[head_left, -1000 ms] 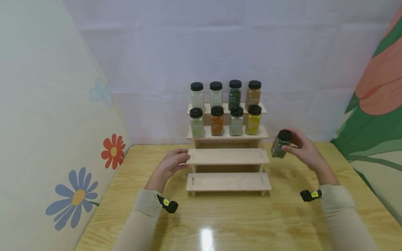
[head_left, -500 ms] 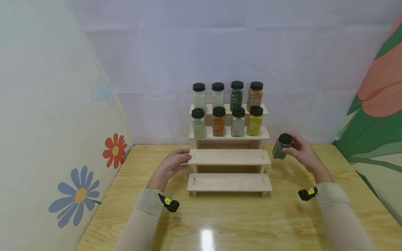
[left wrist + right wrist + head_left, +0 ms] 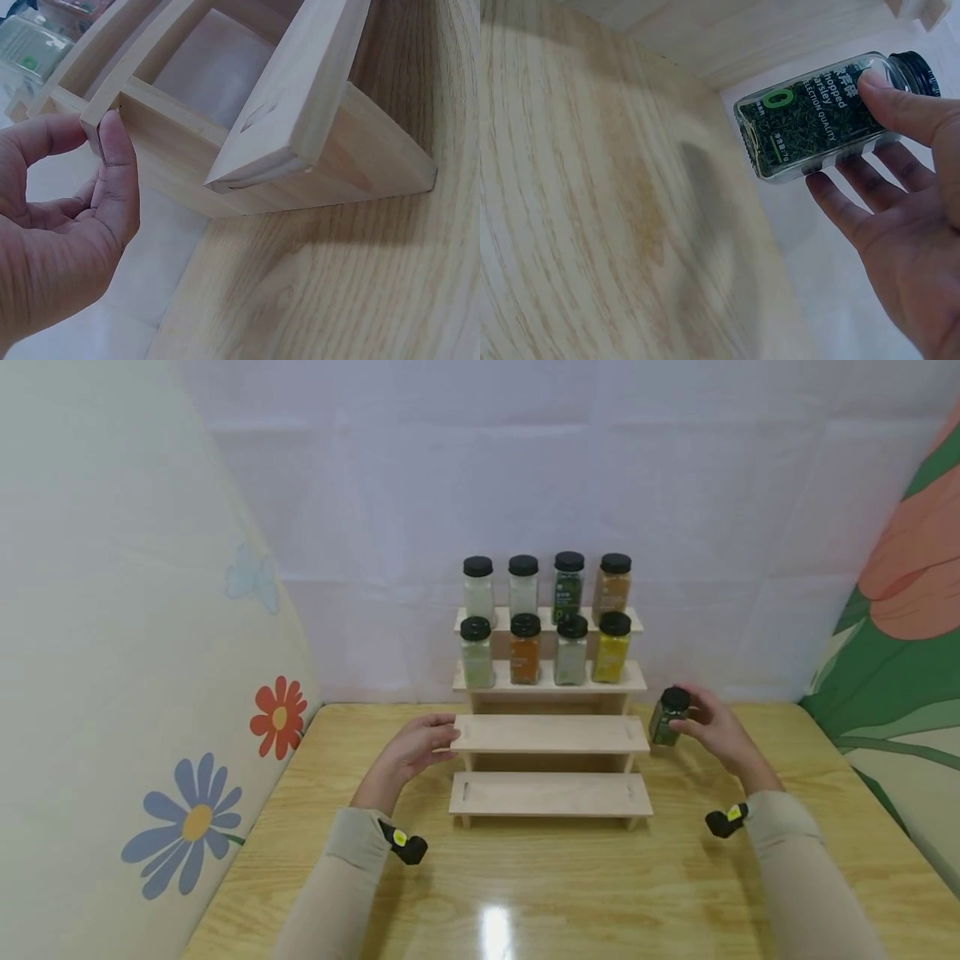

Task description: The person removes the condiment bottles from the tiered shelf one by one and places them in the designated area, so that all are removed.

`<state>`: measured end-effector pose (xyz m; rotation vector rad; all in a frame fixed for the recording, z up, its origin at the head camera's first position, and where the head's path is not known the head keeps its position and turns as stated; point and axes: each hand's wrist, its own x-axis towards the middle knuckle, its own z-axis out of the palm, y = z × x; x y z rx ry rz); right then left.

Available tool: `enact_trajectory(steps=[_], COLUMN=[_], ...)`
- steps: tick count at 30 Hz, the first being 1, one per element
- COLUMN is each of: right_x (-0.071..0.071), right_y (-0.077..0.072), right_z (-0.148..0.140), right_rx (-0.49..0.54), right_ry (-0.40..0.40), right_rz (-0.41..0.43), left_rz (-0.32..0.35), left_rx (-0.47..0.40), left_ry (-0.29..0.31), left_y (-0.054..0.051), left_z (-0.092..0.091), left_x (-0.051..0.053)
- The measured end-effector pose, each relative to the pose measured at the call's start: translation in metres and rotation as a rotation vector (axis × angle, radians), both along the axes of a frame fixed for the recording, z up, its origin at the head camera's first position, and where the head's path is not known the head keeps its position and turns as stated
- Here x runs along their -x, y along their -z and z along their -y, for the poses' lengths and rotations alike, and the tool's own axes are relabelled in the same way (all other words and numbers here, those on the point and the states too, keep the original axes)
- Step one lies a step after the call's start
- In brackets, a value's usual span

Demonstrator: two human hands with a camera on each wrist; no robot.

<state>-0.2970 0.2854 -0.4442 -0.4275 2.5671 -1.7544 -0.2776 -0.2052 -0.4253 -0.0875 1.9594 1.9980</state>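
A glass jar of chopped parsley (image 3: 817, 116) with a black lid is held in my right hand (image 3: 716, 731), thumb on one side and fingers on the other. In the head view the jar (image 3: 663, 722) is beside the right end of a tiered wooden rack (image 3: 551, 735). The right wrist view shows it apart from the table. My left hand (image 3: 416, 747) is at the rack's left end. In the left wrist view, the thumb and a finger of that hand (image 3: 75, 202) pinch the end of a step board (image 3: 112, 90).
On the rack's upper two steps stand several black-lidded spice jars, among them an orange one (image 3: 524, 656) and a yellow one (image 3: 611, 652). Behind the wooden table (image 3: 525, 868) hangs a white cloth (image 3: 390, 527). Flower-printed panels (image 3: 150, 677) flank both sides.
My right hand has lowered the parsley jar a little and brought it slightly nearer the rack, and the jar stands more upright. The left hand keeps its place on the rack.
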Motion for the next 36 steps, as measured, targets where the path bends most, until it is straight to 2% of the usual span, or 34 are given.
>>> enact_trajectory(steps=[10,19,26,31,36], right_x=[0.003,0.004,0.003,0.004,0.005], right_y=[0.009,0.019,0.026,0.027,0.023], right_z=[-0.001,0.000,0.002,0.001,-0.002], right_rx=[-0.012,-0.035,-0.040,-0.029,-0.078], right_ry=[-0.012,-0.027,-0.032,-0.039,-0.047], right_rz=[0.027,-0.015,-0.013,-0.006,0.040], left_rz=[-0.006,-0.007,-0.003,-0.005,0.004], left_rx=[0.017,-0.002,-0.012,-0.017,-0.020], left_ry=[0.012,0.024,0.032,0.035,0.026], left_y=[0.001,0.000,0.001,0.001,0.002], left_z=[0.001,0.003,0.004,0.004,0.004], left_x=[0.001,-0.002,-0.002,-0.002,-0.001])
